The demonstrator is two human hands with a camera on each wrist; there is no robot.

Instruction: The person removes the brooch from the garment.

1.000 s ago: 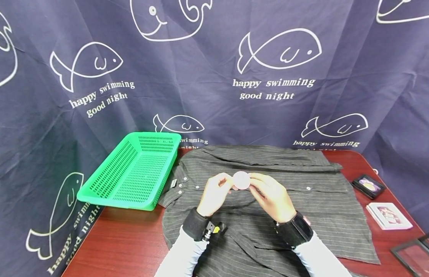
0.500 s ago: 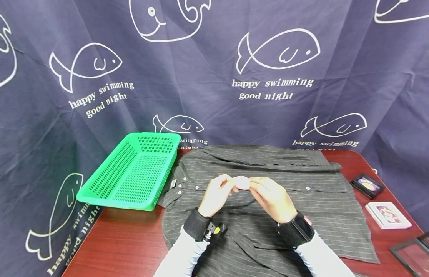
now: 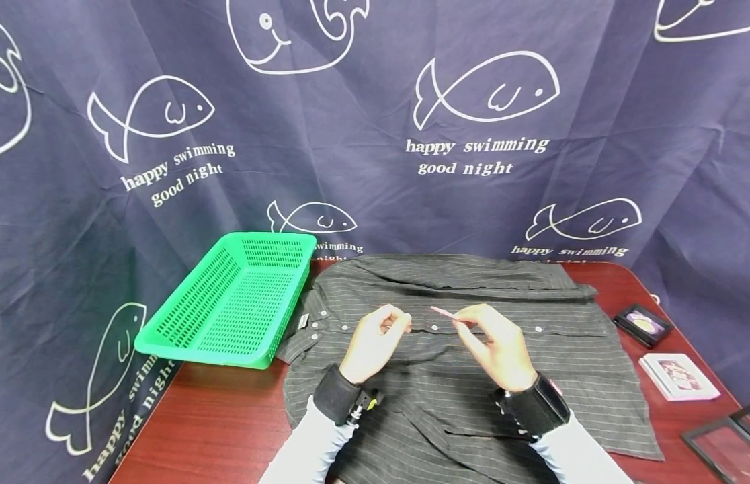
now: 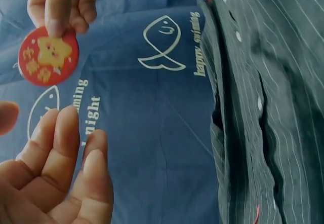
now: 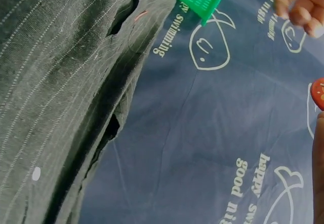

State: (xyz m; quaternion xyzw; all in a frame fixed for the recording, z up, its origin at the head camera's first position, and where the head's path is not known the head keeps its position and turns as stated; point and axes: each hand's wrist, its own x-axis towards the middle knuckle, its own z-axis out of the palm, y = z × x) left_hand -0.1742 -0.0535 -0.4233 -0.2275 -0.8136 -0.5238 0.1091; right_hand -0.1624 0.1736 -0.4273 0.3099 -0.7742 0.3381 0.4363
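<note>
My right hand (image 3: 502,346) pinches a thin round card (image 4: 49,56) by its edge. In the left wrist view the card's face is red with a yellow star and yellow characters; in the head view it appears nearly edge-on. My left hand (image 3: 375,341) holds nothing, and its fingers (image 4: 66,138) are loosely bent, apart from the card. Only part of the card (image 5: 318,93) shows at the right edge of the right wrist view. Beneath both hands a dark grey striped button-up shirt (image 3: 568,376) lies spread over the table.
A green perforated basket (image 3: 269,356) stands on the left of the red-brown table (image 3: 187,417). Along the right side are a small black box (image 3: 644,327), a stack of printed cards (image 3: 680,378) and a dark-framed item (image 3: 722,447). Behind hangs a blue fish-print curtain (image 3: 375,134).
The left hand has let go of the round card. My right hand has moved slightly right with it, and the card has turned from face-on to nearly edge-on.
</note>
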